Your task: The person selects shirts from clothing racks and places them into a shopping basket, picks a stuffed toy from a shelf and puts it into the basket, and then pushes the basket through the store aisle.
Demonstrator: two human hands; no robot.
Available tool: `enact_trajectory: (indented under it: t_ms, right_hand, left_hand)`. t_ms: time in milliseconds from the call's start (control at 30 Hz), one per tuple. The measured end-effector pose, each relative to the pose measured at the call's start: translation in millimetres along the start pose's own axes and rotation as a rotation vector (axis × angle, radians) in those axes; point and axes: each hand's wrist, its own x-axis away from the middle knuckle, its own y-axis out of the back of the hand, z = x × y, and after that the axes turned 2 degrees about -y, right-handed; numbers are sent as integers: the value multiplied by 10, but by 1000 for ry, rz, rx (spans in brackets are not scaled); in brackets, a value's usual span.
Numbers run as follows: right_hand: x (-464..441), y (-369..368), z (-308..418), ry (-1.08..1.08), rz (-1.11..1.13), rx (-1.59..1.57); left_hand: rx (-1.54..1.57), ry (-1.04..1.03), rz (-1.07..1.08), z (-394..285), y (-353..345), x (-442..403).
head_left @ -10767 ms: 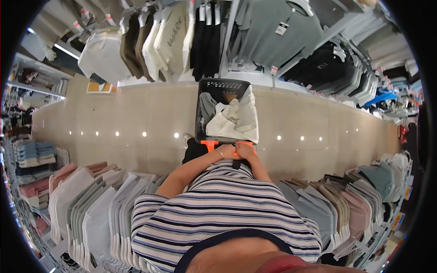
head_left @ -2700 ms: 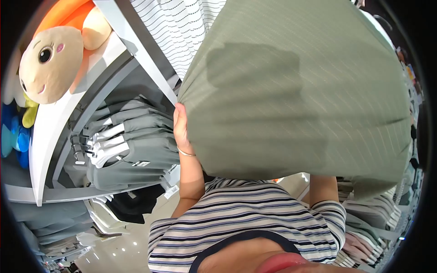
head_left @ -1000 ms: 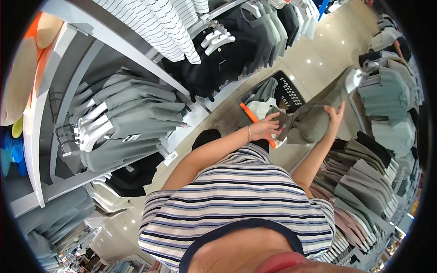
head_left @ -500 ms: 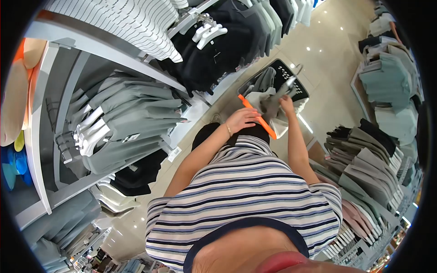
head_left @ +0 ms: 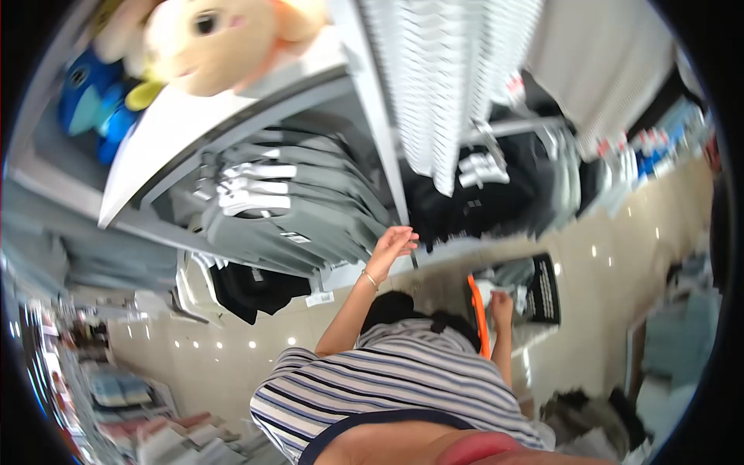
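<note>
My left hand (head_left: pixel 394 249) is raised in front of the rack, beside the lower edge of the hanging grey-green shirts (head_left: pixel 310 209). Its fingers are partly spread, with nothing in them. Over a black shopping basket (head_left: pixel 545 291) is my right hand (head_left: pixel 502 308), its fingers closed beside some white and grey clothes (head_left: pixel 511 275). What those fingers grip is too blurred to make out. The basket's orange handle (head_left: pixel 479 314) stands just left of this hand.
Black shirts (head_left: pixel 480 201) on white hangers hang to the right of the grey-green ones. A white shelf (head_left: pixel 256 116) above carries plush toys (head_left: pixel 209 46). Folded and hanging clothes (head_left: pixel 682 341) line the right side. Tiled floor (head_left: pixel 604 263) runs between.
My left hand has come off the orange handle and risen toward the rack. My right hand stays at the basket. The view has turned left, toward the rack.
</note>
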Motion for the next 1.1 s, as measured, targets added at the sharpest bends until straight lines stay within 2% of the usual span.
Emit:
enact_trajectory:
  t_ms: [33,67,100,167,200,233,300,367,433,533,633,667,767,800,833,867,900,967,1100]
  right_hand:
    - [-97,-96,177,249,-86,101]
    - [-219,-140,279,50,40,-59]
    - [-346,-156,480,87,125,-56]
    - [-525,-291,1023,402,85,-70]
    - [-508,-259,1485,308,145,12]
    - [-666,-418,1560,399,145,-223]
    - [-458,-370,2473,470,204,-77]
    - [-282,-427,3032,521,275,-103]
    - [-171,-595,3266,570,345,-150]
    - [0,-854,3308,629,505,-99]
    - [280,-1046,3282,684,633,31]
    - [262,-1109,3145,704,718,65]
    - [281,-1206,2873,582,935,134]
    - [355,-1156,2943,529,961,190]
    - [362,-1150,2922,541,955,190]
    - [363,-1127,2876,554,947,189]
    - [354,-1110,2841,568,937,187]
    - [334,-1051,2788,536,909,171]
    - [258,-957,2800,544,872,158]
  left_hand:
    - [-75,-164,2,-234,50,-35]
    - [-73,-328,-38,-535,56,-16]
    - [-120,-559,-88,-763,95,-15]
    - [-493,-913,-326,-1438,66,263]
    - [-535,-1094,-429,-1682,83,357]
    - [-578,-1272,-531,-1898,111,434]
    - [-723,-1555,-747,-2314,205,533]
    - [-915,-1680,-955,-2810,119,624]
    - [-887,-1649,-1011,-3153,40,590]
    - [-637,-1654,-656,-3516,-54,374]
    - [-861,-1658,-887,-3747,-116,330]
    - [-825,-1659,-895,-3790,-129,369]
    - [-637,-1661,-735,-3954,124,466]
    - [-535,-1738,-744,-4000,200,513]
    - [-495,-1708,-802,-4024,221,667]
    - [-375,-1731,-766,-4059,327,744]
    - [-396,-1780,-843,-4118,563,772]
    - [-118,-1765,-741,-4153,740,944]
    - [187,-1698,-594,-4081,1040,1162]
